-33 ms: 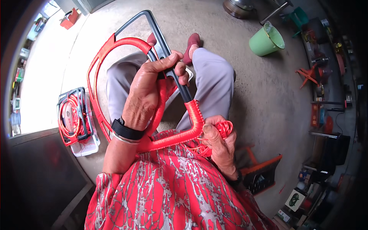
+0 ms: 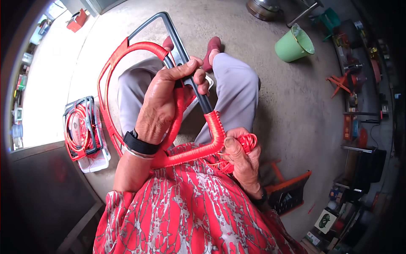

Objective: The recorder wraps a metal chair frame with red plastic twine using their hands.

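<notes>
wrap slack risk at frame corner

a dark metal rod frame (image 2: 198,91), half wound in red plastic cord, is held at frame centre over the lap. the left hand (image 2: 163,106) is clenched round the bare rod. the right hand (image 2: 241,158) is pinched on a small coil of red cord (image 2: 247,142) beside the wrapped corner. if tension drops, turns could likely loosen or overlap; the coil could unspool.

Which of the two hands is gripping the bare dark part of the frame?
The left hand: it clasps the unwrapped dark bar of the frame, while the right hand pinches red cord at the wrapped corner.
</notes>
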`<state>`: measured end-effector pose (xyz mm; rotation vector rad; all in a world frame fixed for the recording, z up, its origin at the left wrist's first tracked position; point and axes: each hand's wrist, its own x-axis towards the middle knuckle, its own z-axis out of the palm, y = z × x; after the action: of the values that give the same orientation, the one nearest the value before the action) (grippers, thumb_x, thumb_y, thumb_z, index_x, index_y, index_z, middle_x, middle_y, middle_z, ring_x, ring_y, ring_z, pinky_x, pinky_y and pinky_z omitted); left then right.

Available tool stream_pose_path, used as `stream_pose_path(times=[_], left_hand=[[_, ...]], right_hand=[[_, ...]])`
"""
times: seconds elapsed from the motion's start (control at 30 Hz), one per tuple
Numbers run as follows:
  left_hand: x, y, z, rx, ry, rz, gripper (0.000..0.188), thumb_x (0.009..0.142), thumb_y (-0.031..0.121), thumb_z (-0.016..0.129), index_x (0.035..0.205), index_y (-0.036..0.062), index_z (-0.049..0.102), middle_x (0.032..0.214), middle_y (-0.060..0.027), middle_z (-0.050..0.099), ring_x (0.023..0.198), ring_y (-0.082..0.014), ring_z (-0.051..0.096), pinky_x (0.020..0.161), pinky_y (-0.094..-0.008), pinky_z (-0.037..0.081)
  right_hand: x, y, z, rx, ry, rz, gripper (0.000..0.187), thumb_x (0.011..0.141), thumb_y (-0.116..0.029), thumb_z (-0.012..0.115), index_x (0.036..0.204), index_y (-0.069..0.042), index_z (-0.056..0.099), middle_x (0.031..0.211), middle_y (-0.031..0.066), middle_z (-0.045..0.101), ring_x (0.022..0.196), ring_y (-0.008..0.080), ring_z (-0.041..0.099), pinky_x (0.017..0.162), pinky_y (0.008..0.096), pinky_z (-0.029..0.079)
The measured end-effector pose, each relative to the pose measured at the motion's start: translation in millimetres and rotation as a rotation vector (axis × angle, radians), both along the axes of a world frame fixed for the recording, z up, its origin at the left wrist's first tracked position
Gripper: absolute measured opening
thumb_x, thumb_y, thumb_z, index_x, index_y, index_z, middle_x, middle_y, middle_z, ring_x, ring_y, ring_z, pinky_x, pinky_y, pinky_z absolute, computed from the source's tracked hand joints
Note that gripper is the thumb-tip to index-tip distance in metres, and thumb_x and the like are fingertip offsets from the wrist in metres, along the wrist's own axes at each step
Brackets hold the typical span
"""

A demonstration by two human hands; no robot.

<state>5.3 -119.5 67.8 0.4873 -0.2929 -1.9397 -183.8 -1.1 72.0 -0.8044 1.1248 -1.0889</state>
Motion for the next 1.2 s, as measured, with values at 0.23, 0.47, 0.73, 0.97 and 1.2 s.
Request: stream_pose_path(times=[0.23, 0.47, 0.73, 0.97, 1.2], left_hand=[[-4, 2, -4, 0.053, 0.002, -0.038, 0.015, 0.095, 0.013, 0.054, 0.093, -0.0023, 0.054, 0.072, -0.0099, 0.057, 0.067, -0.0251, 0.057, 0.066, -0.0333, 0.049], [-7, 4, -5, 0.075, -0.033, -0.031, 0.015, 0.093, 0.012, 0.056, 0.1, -0.001, 0.053, 0.073, -0.0069, 0.054, 0.067, -0.0221, 0.053, 0.066, -0.0317, 0.046], [3, 4, 0, 0.007, 0.081, -0.071, 0.014, 0.095, 0.012, 0.054, 0.094, -0.0027, 0.052, 0.072, -0.0104, 0.054, 0.069, -0.0248, 0.056, 0.066, -0.0335, 0.049], [5, 6, -2, 0.012, 0.095, -0.071, 0.014, 0.095, 0.01, 0.053, 0.097, -0.0035, 0.05, 0.072, -0.0109, 0.054, 0.069, -0.0253, 0.055, 0.065, -0.0333, 0.049], [5, 7, -7, 0.042, 0.088, -0.075, 0.014, 0.095, 0.011, 0.052, 0.096, -0.0033, 0.051, 0.073, -0.0105, 0.055, 0.07, -0.0244, 0.056, 0.067, -0.0328, 0.05]], right_hand=[[-1, 5, -2, -0.044, 0.064, 0.022, 0.018, 0.093, -0.018, 0.062, 0.09, -0.001, 0.058, 0.065, -0.0075, 0.048, 0.057, 0.0003, 0.04, 0.05, 0.0184, 0.033], [0, 7, -8, -0.039, 0.012, -0.002, 0.018, 0.092, -0.019, 0.063, 0.09, -0.001, 0.058, 0.066, -0.0067, 0.048, 0.057, -0.0001, 0.041, 0.049, 0.0178, 0.033], [-12, 14, -5, -0.018, -0.147, 0.115, 0.022, 0.089, -0.015, 0.068, 0.101, 0.002, 0.06, 0.072, -0.0038, 0.057, 0.061, 0.0014, 0.047, 0.054, 0.018, 0.038], [-13, 10, -7, -0.539, 0.477, 0.139, 0.021, 0.083, -0.004, 0.071, 0.1, 0.002, 0.061, 0.082, 0.0071, 0.069, 0.069, 0.0147, 0.066, 0.062, 0.0267, 0.051], [-4, 11, -11, -0.84, 0.739, 0.002, 0.019, 0.081, -0.008, 0.073, 0.097, 0.0, 0.065, 0.08, 0.0127, 0.068, 0.065, 0.0253, 0.067, 0.061, 0.0325, 0.052]])
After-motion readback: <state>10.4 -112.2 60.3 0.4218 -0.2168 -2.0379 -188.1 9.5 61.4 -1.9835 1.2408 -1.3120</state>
